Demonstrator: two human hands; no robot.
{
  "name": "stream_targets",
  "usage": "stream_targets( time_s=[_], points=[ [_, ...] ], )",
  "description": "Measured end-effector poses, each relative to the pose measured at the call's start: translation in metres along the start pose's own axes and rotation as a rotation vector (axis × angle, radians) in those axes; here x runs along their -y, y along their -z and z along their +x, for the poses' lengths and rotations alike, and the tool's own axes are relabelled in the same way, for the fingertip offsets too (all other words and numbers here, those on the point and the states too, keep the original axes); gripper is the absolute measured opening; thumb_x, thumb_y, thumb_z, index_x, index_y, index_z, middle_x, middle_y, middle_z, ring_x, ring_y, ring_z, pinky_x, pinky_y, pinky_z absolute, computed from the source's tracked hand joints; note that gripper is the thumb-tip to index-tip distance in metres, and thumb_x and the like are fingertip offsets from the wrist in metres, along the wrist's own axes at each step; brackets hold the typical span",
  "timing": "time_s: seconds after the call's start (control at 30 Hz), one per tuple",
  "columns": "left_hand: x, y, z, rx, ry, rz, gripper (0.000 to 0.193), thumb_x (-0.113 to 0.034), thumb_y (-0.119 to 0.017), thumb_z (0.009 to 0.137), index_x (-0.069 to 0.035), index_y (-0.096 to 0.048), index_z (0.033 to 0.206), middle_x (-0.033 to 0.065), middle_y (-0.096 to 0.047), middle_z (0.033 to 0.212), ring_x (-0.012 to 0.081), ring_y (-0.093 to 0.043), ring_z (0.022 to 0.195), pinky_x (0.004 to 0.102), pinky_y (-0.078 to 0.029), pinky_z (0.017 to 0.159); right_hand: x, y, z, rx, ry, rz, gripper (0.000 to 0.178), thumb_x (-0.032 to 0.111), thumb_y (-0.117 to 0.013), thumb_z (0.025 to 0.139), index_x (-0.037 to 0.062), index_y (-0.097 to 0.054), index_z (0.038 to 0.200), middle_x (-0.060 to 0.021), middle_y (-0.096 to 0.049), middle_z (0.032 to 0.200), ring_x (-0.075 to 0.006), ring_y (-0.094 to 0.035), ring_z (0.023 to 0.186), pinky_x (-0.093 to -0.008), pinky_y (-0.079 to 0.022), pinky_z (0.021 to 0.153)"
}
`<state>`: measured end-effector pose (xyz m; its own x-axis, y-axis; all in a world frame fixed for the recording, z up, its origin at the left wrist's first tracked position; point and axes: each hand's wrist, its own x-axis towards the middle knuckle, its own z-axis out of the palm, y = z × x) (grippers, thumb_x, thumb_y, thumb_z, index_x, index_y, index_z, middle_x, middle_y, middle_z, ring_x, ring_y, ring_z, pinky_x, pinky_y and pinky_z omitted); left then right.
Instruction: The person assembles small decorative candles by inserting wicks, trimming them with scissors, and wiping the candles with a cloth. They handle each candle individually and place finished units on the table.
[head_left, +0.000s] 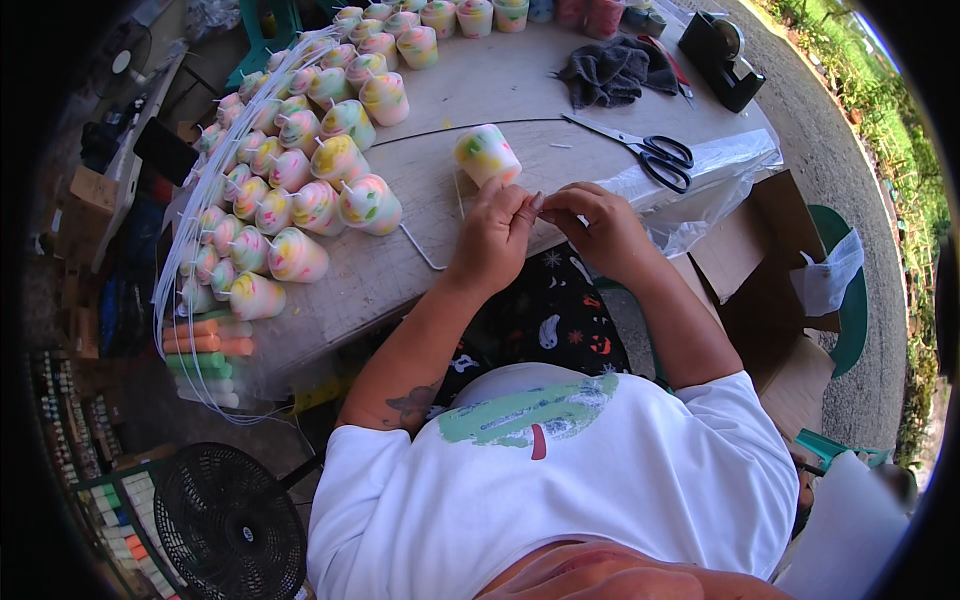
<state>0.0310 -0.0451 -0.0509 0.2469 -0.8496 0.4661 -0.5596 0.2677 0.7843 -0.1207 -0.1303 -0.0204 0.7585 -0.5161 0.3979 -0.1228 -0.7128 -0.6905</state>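
Note:
My left hand and my right hand meet over the near table edge, fingertips pinched close together. Whatever is between them is too small to make out. Just beyond my left fingers a multicoloured pastel candle lies tipped on its side, close to the fingertips. A thin white wick-like strand rests on the table left of my left hand. To the left, several similar pastel candles with white wicks are grouped in rows. Long white strands run along the group's outer side.
Black-handled scissors lie by clear plastic film on the right. Farther back are a dark cloth and a tape dispenser. An open cardboard box stands right of the table, a black fan at lower left.

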Motion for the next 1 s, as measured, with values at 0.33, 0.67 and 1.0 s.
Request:
stream_targets(
  time_s=[0.33,0.67,1.0],
  points=[
    [-0.002,-0.004,0.002,-0.052,-0.054,0.081,0.015,-0.012,-0.06,0.09,0.001,-0.056,0.084,0.0247,-0.056,0.097,0.0411,-0.057,0.087,0.0428,-0.046,0.077,-0.004,0.004,-0.01,0.005,0.108,-0.168,0.01,-0.001,-0.062,0.083,0.0015,-0.059,0.092,-0.0137,-0.06,0.084,-0.0325,-0.06,0.079,-0.0376,-0.049,0.068],
    [-0.018,0.023,0.011,0.084,-0.015,0.065,0.018,-0.005,-0.053,0.089,-0.002,-0.057,0.106,0.0211,-0.057,0.109,0.0387,-0.057,0.096,0.0411,-0.046,0.085,-0.003,0.016,-0.006,0.027,-0.067,-0.077,0.008,0.003,-0.062,0.083,0.0024,-0.063,0.09,-0.0143,-0.062,0.091,-0.0341,-0.06,0.085,-0.0397,-0.049,0.073],
    [0.017,0.046,0.045,0.169,0.329,0.498,0.067,-0.001,-0.055,0.079,-0.004,-0.031,0.142,0.0199,-0.052,0.128,0.0325,-0.057,0.111,0.0378,-0.045,0.095,0.01,-0.032,0.026,-0.069,-0.051,-0.547,0.08,0.045,-0.07,0.076,0.0009,-0.039,0.134,-0.0135,-0.052,0.125,-0.0281,-0.044,0.124,-0.0628,-0.01,0.107]
  ],
)
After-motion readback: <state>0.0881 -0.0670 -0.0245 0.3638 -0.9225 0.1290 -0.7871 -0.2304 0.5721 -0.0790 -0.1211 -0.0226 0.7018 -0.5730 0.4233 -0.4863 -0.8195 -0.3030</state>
